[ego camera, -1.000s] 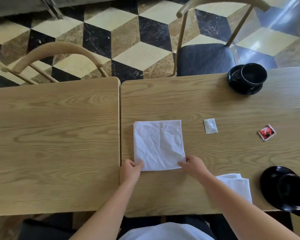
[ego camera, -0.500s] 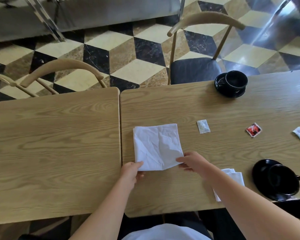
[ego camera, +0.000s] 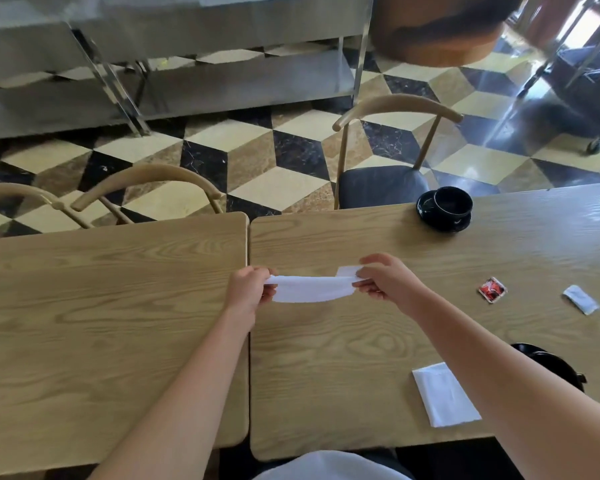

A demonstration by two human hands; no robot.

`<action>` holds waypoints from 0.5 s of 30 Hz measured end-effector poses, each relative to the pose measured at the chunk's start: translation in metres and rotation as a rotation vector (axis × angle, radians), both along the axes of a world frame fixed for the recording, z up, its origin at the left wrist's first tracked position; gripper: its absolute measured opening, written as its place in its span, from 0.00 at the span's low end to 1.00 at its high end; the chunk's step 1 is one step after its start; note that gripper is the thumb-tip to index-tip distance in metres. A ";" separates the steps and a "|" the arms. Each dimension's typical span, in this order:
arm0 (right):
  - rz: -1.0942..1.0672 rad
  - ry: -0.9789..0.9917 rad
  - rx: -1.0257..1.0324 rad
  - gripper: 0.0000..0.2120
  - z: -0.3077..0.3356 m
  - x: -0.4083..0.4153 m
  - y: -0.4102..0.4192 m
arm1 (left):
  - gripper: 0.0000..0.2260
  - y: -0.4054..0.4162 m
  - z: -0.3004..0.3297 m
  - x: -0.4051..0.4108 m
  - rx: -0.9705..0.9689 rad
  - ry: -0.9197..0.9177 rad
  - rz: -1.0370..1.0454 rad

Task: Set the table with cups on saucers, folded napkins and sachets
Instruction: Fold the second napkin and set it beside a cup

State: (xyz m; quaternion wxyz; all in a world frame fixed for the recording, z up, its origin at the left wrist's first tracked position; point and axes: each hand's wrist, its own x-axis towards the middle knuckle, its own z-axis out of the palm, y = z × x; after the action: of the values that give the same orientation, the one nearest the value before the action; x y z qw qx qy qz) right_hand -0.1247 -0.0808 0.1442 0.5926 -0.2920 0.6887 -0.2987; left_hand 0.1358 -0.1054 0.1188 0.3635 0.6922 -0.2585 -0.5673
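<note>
A white napkin (ego camera: 310,289) hangs stretched above the right wooden table (ego camera: 361,375). My left hand (ego camera: 250,289) pinches its left end and my right hand (ego camera: 385,280) pinches its right end. A second folded white napkin (ego camera: 442,394) lies near the front edge. A black cup on a black saucer (ego camera: 445,209) stands at the far edge. Another black cup and saucer (ego camera: 555,367) sits at the near right, mostly hidden behind my right forearm. A red sachet (ego camera: 492,289) and a white sachet (ego camera: 581,299) lie to the right.
A second wooden table (ego camera: 101,323) butts against the left side. Wooden chairs (ego camera: 392,147) stand along the far edge, one with a dark seat. Steel shelving (ego camera: 187,64) lines the patterned floor beyond.
Both hands lifted the napkin off the table and brought its near edge up and away from me, so it now hangs as a narrow strip. The camera tilted up.
</note>
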 end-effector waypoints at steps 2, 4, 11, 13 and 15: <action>-0.003 0.017 -0.005 0.14 0.009 -0.001 -0.003 | 0.06 -0.006 0.007 0.005 0.007 -0.026 0.002; 0.019 0.023 0.015 0.13 0.013 0.000 -0.004 | 0.05 -0.008 0.010 0.009 0.039 0.006 0.023; -0.001 -0.053 0.068 0.09 0.011 -0.001 -0.009 | 0.06 -0.011 0.010 0.007 0.044 0.156 0.010; 0.047 -0.061 0.052 0.10 0.009 -0.005 -0.007 | 0.03 -0.012 0.012 0.007 0.034 0.188 0.005; 0.097 -0.058 0.033 0.12 0.006 -0.008 -0.005 | 0.03 -0.012 0.013 0.006 0.004 0.219 -0.020</action>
State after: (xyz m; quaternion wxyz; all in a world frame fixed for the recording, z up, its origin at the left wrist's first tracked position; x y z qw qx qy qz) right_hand -0.1330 -0.0857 0.1497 0.6308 -0.3066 0.6611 -0.2664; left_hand 0.1423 -0.1175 0.1317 0.3824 0.6243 -0.2232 -0.6436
